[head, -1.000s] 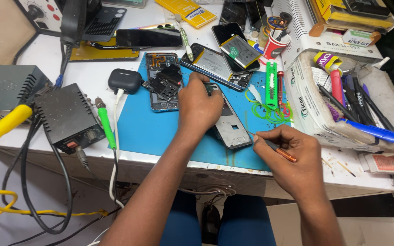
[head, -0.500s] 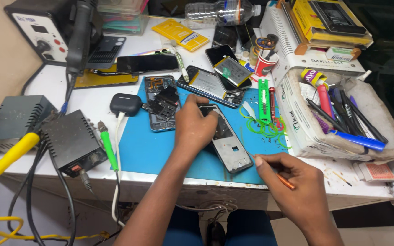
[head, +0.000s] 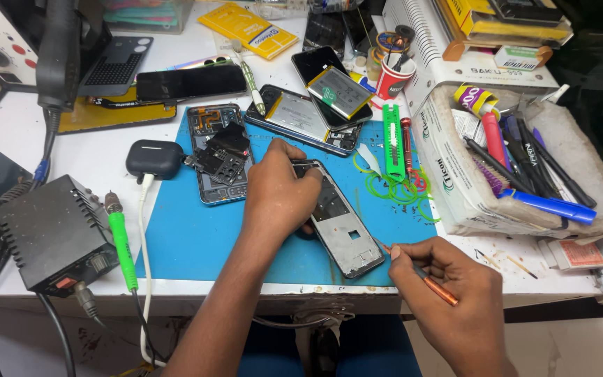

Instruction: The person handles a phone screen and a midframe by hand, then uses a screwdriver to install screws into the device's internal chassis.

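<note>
On the blue mat (head: 197, 244) in the middle of the white table (head: 99, 157), a person is working on a phone frame (head: 340, 216) that is lying flat and slanted, with its back cover off and its grey inside showing. The left hand (head: 277, 192) is pressing down on the top end of the frame, with the fingers spread and curled over its edge to hold it in place. The right hand (head: 451, 300) is pinching a thin orange tool (head: 423, 278) like a pencil, and the tip is touching the lower right corner of the frame. The frame is looking mostly bare inside, with open holes where parts go, so it seems the taking apart is already far along, though I cannot tell which small bits are left in it. Just to the left, another opened phone (head: 214, 153) is lying with loose dark parts piled on it. Above the hands, a few more phones (head: 315, 112) are lying stacked. A green tool (head: 392, 139) and thin green loops (head: 403, 190) are sitting to the right of the frame, near a box of pens (head: 525, 167). A black box with wires (head: 54, 234) is sitting far to the left.
</note>
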